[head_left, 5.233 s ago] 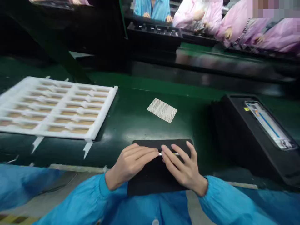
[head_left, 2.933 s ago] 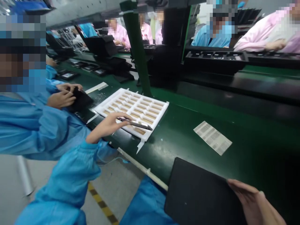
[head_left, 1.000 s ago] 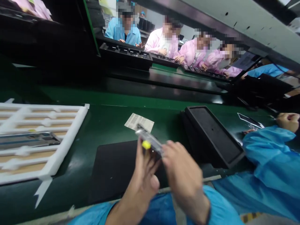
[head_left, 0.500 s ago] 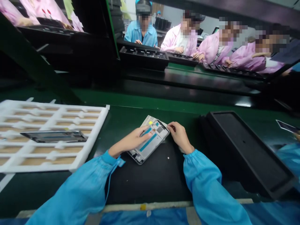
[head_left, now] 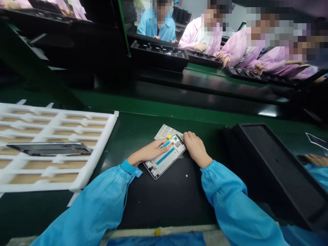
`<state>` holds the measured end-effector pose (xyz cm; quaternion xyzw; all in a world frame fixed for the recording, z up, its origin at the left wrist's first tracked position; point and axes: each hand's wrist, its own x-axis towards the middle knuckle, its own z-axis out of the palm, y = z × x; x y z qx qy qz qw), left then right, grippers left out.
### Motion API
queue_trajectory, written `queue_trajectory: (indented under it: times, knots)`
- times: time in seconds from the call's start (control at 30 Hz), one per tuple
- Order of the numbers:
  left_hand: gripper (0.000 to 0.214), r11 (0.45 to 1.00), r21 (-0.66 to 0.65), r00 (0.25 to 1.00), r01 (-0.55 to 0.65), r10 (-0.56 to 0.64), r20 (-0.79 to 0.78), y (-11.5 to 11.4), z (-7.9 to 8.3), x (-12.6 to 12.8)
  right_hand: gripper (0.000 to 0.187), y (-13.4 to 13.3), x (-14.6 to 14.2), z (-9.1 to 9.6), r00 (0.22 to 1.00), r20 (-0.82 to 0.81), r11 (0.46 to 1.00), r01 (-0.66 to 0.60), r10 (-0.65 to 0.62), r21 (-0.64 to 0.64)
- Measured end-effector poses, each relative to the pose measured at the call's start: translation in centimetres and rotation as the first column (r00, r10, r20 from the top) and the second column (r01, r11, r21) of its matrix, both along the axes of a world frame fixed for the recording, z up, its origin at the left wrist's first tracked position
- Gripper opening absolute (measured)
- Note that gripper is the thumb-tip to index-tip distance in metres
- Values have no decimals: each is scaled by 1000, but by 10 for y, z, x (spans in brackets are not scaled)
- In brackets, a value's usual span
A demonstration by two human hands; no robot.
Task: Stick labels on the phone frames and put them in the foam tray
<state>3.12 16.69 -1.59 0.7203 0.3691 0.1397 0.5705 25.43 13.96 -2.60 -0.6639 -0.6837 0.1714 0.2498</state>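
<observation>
Over flat black mat [head_left: 169, 201]: left hand [head_left: 151, 150] curled round oblong silver, blue-striped phone frame [head_left: 164, 162].
Right hand [head_left: 196, 147] bunched at its corner, hold unclear; slackened left grip could drop it.

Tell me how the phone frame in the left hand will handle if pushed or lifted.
The phone frame is probably stiff: its long edges look straight. Being flat and slim, it would likely slide rather than roll. Its exposed inner parts suggest fragility, so hard pressing could harm it.
</observation>
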Motion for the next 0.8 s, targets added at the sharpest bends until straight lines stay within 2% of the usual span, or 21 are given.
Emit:
queue_trajectory:
  times: [0.1,0.17,0.3,0.4,0.5,0.6,0.67,0.73,0.8]
  knots:
    - [60,1000,2,1000,17,-17,9,2,-3,0,14,4,7,-8,984,-170,998,59,-52,36]
    - [63,1000,-4,1000,14,-14,4,2,-6,1,13,10,13,-13,940,-323,989,136,-111,55]
    - [65,999,-3,999,-35,35,-2,0,-5,1,25,19,17,-13,757,-630,962,269,-175,55]
    - [57,998,50,998,-28,25,52,-5,9,-4,29,10,12,3,633,-761,960,277,-144,49]
    - [46,978,210,999,-12,4,37,-18,37,-12,27,-15,5,28,575,-812,974,222,-100,38]
    - [34,909,417,988,22,43,-146,-45,64,-21,19,-50,-4,55,576,-816,988,147,-46,49]
    - [23,854,510,945,108,71,-319,-68,75,-22,15,-75,-11,69,625,-780,986,140,-21,86]
    - [18,807,551,889,214,72,-451,-88,78,-19,12,-97,-18,76,707,-707,982,132,5,139]
    - [19,769,570,862,291,48,-504,-104,72,-15,7,-114,-24,76,793,-607,980,78,50,182]
